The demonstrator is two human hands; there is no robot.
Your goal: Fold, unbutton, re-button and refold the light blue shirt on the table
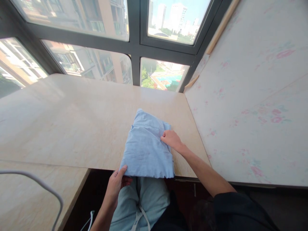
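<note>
A light blue folded garment [146, 147] lies on the beige stone window ledge [72, 118], its near edge hanging slightly over the ledge's front. My left hand [117, 184] grips the garment's near left corner from below, thumb on top. My right hand [171, 139] rests on the garment's right side, fingers curled and pinching the fabric near a fold.
A large dark-framed window [134, 48] runs along the back of the ledge. A pale floral-patterned wall [252, 96] rises at the right. A lower ledge section [29, 195] with a thin white cable [43, 187] sits at the near left. My lap in light trousers [141, 202] is below.
</note>
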